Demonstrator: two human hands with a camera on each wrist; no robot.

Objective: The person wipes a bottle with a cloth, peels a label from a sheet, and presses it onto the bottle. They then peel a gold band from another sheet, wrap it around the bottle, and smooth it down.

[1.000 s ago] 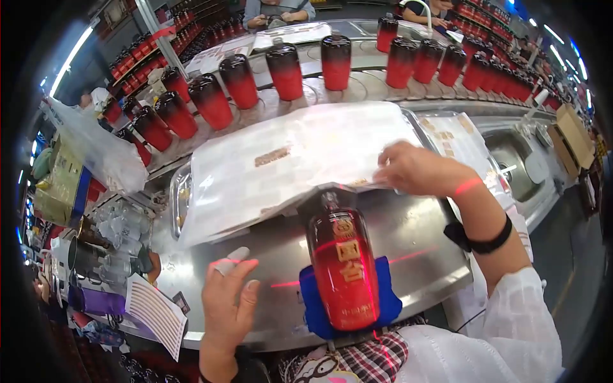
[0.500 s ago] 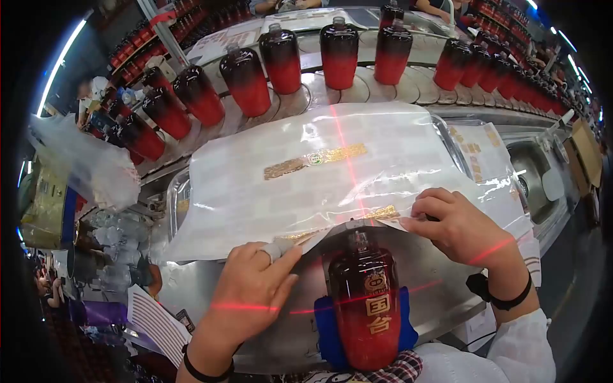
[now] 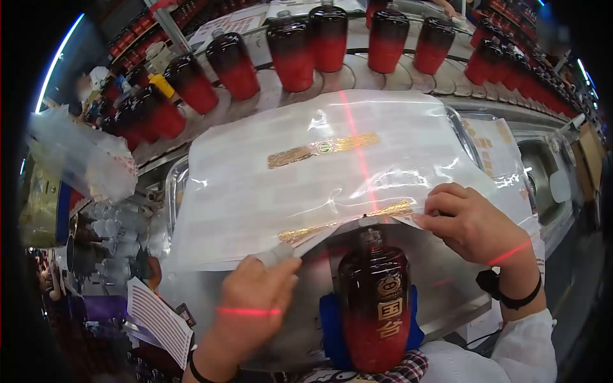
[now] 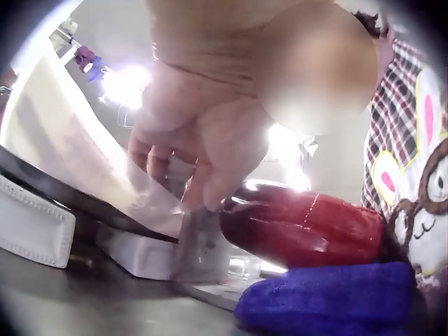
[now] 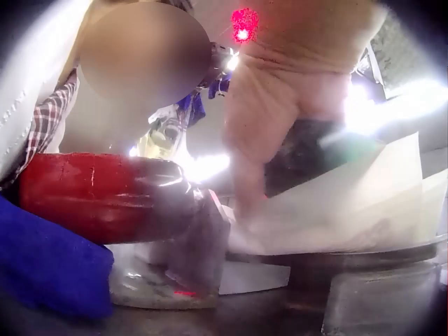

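Observation:
A dark-to-red bottle (image 3: 377, 306) with gold characters lies in front of the person, its neck pointing away, on a blue cloth pad (image 3: 335, 332). Just beyond the neck, the near edge of a glossy white label sheet (image 3: 236, 191) carries a gold label strip (image 3: 391, 209). My left hand (image 3: 255, 297) pinches this edge near the strip's left end, a pale covering on one fingertip. At the right end, my right hand (image 3: 476, 220) pinches the edge between thumb and curled fingers. Another gold strip (image 3: 357, 142) with a green emblem lies farther up the sheet.
Beyond the sheet, several red-and-black bottles (image 3: 290, 54) stand on a curved conveyor (image 3: 348, 76). At the right is a sink (image 3: 539, 172). Clear plastic cups (image 3: 115, 236), a plastic bag (image 3: 83, 150) and a striped paper (image 3: 156, 319) sit at the left.
My left hand has come up from beside the bottle to the sheet's edge; my right hand has settled at the strip's right end. The conveyor bottles have shifted in view.

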